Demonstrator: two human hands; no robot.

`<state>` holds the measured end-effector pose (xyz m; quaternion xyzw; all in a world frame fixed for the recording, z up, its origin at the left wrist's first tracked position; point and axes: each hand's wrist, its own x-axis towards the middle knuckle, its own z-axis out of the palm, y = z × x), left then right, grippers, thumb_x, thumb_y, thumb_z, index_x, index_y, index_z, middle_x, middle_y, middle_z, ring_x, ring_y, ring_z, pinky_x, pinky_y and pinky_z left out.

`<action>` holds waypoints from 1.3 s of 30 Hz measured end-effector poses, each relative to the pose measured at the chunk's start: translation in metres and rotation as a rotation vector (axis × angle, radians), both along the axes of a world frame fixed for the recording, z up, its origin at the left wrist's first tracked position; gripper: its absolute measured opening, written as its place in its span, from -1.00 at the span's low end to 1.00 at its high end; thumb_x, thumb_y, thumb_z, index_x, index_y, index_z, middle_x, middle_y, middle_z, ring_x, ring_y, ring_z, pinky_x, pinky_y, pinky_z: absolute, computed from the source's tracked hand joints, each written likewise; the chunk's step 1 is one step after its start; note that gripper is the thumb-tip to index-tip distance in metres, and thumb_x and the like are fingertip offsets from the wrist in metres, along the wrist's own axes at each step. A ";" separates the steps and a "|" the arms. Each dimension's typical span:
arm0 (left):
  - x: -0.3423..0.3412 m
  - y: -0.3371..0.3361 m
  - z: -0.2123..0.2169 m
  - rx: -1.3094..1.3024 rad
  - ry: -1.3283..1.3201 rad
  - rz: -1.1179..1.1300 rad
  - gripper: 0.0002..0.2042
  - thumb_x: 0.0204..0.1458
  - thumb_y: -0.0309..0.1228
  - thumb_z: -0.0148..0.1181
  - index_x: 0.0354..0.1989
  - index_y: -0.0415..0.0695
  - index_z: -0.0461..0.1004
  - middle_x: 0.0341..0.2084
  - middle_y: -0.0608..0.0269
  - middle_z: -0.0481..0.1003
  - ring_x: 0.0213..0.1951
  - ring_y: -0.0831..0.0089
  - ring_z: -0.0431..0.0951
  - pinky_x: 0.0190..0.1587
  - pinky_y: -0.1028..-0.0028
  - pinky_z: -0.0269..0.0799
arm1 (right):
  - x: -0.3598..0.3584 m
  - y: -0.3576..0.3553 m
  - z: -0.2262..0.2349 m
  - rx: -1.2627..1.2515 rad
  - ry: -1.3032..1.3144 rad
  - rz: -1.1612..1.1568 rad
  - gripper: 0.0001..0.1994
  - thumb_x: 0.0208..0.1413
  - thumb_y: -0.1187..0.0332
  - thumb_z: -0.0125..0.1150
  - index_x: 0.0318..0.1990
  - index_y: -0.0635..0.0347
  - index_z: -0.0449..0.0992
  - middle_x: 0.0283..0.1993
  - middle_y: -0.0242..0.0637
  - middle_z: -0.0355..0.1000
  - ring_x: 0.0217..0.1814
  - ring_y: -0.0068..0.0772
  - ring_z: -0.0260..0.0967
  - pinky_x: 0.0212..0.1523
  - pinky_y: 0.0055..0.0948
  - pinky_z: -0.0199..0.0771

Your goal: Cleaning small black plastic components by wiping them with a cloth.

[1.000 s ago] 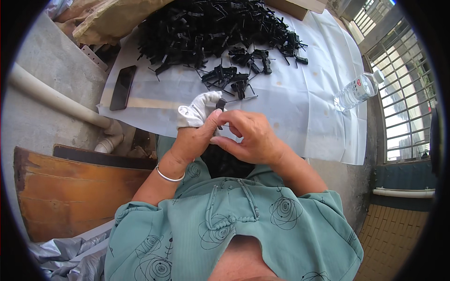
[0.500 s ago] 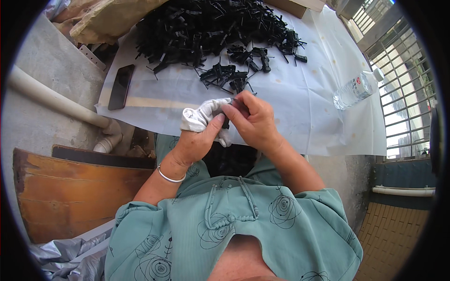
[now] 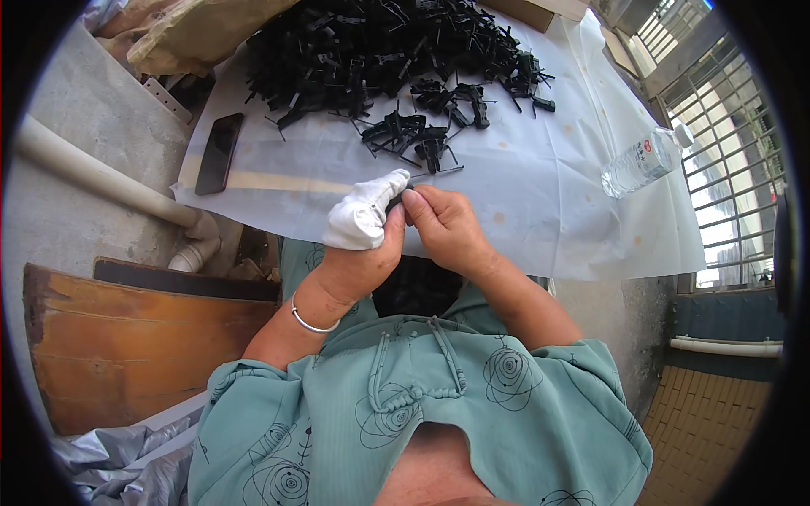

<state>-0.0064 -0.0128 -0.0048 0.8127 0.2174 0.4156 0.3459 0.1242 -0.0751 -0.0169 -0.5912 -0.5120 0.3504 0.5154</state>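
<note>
1. Where your hands meet over the near table edge, your left hand (image 3: 359, 253) has its fingers wrapped in white cloth (image 3: 364, 212); grip closed on a small black part (image 3: 395, 201).
2. Your right hand (image 3: 447, 229) pinches the same part from the other side, fingertips touching the cloth.
3. Part sits between both hands, just above the white sheet (image 3: 523, 194) covering the table.
4. Black parts pile (image 3: 371, 51) lies far on the sheet; small cluster (image 3: 413, 139) nearer.
5. Phone (image 3: 219, 153) at left; bottle (image 3: 643, 160) at right.
</note>
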 end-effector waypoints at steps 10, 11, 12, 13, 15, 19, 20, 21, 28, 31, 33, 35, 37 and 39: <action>-0.011 0.001 0.017 -0.899 -0.141 -0.297 -0.70 0.04 -0.55 0.05 -0.03 -0.34 0.29 -0.39 0.25 0.46 -0.49 0.65 0.44 -0.56 0.69 0.36 | 0.007 -0.010 0.020 0.066 -0.079 0.104 -0.70 0.23 0.30 -0.11 -0.48 0.32 0.34 -0.55 -0.40 0.26 -0.47 -0.62 0.15 -0.40 -0.56 0.25; -0.010 -0.001 0.019 -0.862 -0.133 -0.272 -0.71 0.04 -0.55 0.05 -0.04 -0.34 0.31 -0.38 0.24 0.46 -0.48 0.65 0.44 -0.53 0.68 0.38 | 0.008 -0.010 0.021 0.079 -0.111 0.114 -0.71 0.23 0.31 -0.11 -0.48 0.32 0.34 -0.55 -0.39 0.26 -0.47 -0.60 0.15 -0.40 -0.55 0.26; -0.010 -0.002 0.020 -0.825 -0.124 -0.247 -0.72 0.04 -0.56 0.05 -0.05 -0.35 0.32 -0.38 0.24 0.47 -0.47 0.65 0.45 -0.50 0.66 0.39 | 0.008 -0.010 0.022 0.093 -0.143 0.124 -0.71 0.22 0.32 -0.11 -0.48 0.32 0.34 -0.56 -0.38 0.26 -0.48 -0.59 0.15 -0.41 -0.54 0.26; -0.011 -0.003 0.020 -0.826 -0.125 -0.247 -0.72 0.04 -0.56 0.05 -0.05 -0.35 0.32 -0.38 0.24 0.47 -0.47 0.65 0.45 -0.50 0.66 0.39 | 0.007 -0.010 0.024 0.092 -0.144 0.124 -0.71 0.22 0.32 -0.11 -0.48 0.32 0.34 -0.56 -0.38 0.26 -0.48 -0.59 0.15 -0.41 -0.54 0.26; -0.011 -0.004 0.019 -0.577 -0.054 -0.187 -0.73 0.01 -0.57 0.06 -0.08 -0.36 0.35 -0.37 0.18 0.48 -0.41 0.55 0.49 -0.39 0.60 0.43 | 0.007 -0.010 0.027 0.073 -0.142 0.125 -0.73 0.21 0.33 -0.10 -0.47 0.33 0.34 -0.56 -0.37 0.27 -0.47 -0.59 0.16 -0.41 -0.54 0.27; -0.007 -0.002 0.005 -0.097 -0.053 -0.087 -0.72 -0.04 -0.60 0.08 -0.11 -0.37 0.37 -0.37 0.11 0.50 -0.34 0.43 0.52 -0.28 0.52 0.44 | 0.000 -0.008 0.014 0.038 -0.109 0.077 -0.73 0.21 0.34 -0.10 -0.47 0.33 0.34 -0.56 -0.38 0.28 -0.48 -0.61 0.15 -0.42 -0.55 0.27; -0.008 -0.002 0.003 -0.064 -0.007 -0.063 -0.71 -0.06 -0.61 0.08 -0.11 -0.37 0.37 -0.34 0.06 0.49 -0.31 0.38 0.52 -0.25 0.49 0.43 | -0.005 -0.006 0.004 0.028 -0.022 0.042 -0.73 0.21 0.33 -0.09 -0.47 0.32 0.35 -0.55 -0.39 0.28 -0.48 -0.62 0.15 -0.42 -0.56 0.26; -0.007 0.000 0.002 -0.029 0.035 -0.040 -0.70 -0.09 -0.62 0.08 -0.11 -0.37 0.38 -0.32 0.01 0.49 -0.28 0.33 0.52 -0.22 0.47 0.43 | -0.007 -0.003 0.001 0.021 0.061 0.007 -0.74 0.21 0.33 -0.08 -0.47 0.32 0.36 -0.55 -0.40 0.28 -0.48 -0.63 0.15 -0.42 -0.57 0.26; -0.006 0.007 0.003 -0.377 -0.190 -0.163 -0.71 0.07 -0.52 0.04 -0.03 -0.26 0.23 -0.40 0.35 0.36 -0.45 0.64 0.30 -0.37 0.65 0.32 | 0.013 -0.006 0.026 0.138 -0.138 0.031 -0.82 0.14 0.34 0.03 -0.34 0.29 0.44 -0.59 -0.42 0.23 -0.53 -0.63 0.11 -0.49 -0.57 0.19; -0.012 0.006 0.013 -0.811 -0.221 -0.272 -0.71 0.09 -0.52 -0.02 0.00 -0.24 0.20 -0.38 0.33 0.37 -0.49 0.69 0.27 -0.44 0.69 0.27 | 0.022 -0.013 0.035 -0.133 -0.387 0.174 -0.86 0.07 0.38 0.11 -0.28 0.27 0.46 -0.62 -0.38 0.24 -0.58 -0.60 0.11 -0.54 -0.55 0.18; -0.009 0.006 0.016 -0.817 -0.244 -0.274 -0.70 0.11 -0.51 -0.05 0.02 -0.22 0.20 -0.38 0.33 0.37 -0.53 0.71 0.23 -0.49 0.71 0.22 | 0.022 -0.015 0.025 -0.069 -0.373 0.143 -0.87 -0.03 0.44 0.19 -0.30 0.26 0.48 -0.62 -0.37 0.25 -0.62 -0.59 0.12 -0.57 -0.56 0.18; -0.008 0.004 0.015 -0.826 -0.264 -0.276 -0.70 0.12 -0.50 -0.07 0.04 -0.20 0.19 -0.38 0.33 0.37 -0.58 0.73 0.20 -0.55 0.73 0.16 | 0.023 -0.016 0.021 0.201 -0.311 -0.009 -0.89 -0.08 0.48 0.23 -0.35 0.26 0.50 -0.62 -0.38 0.26 -0.62 -0.61 0.12 -0.58 -0.61 0.16; -0.008 0.004 0.014 -0.650 -0.061 -0.240 -0.67 0.12 -0.51 -0.16 0.08 -0.21 0.16 -0.39 0.32 0.37 -0.60 0.73 0.20 -0.56 0.72 0.16 | 0.020 -0.016 0.029 0.239 -0.298 -0.006 -0.91 -0.09 0.49 0.24 -0.39 0.27 0.49 -0.62 -0.38 0.27 -0.62 -0.63 0.11 -0.59 -0.62 0.15; -0.009 -0.001 0.018 -0.693 -0.063 -0.283 -0.65 0.09 -0.52 -0.19 0.09 -0.21 0.15 -0.42 0.35 0.34 -0.60 0.75 0.18 -0.57 0.73 0.13 | 0.017 -0.013 0.035 0.278 -0.287 -0.005 -0.92 -0.10 0.51 0.25 -0.42 0.27 0.49 -0.62 -0.38 0.27 -0.63 -0.64 0.11 -0.59 -0.63 0.14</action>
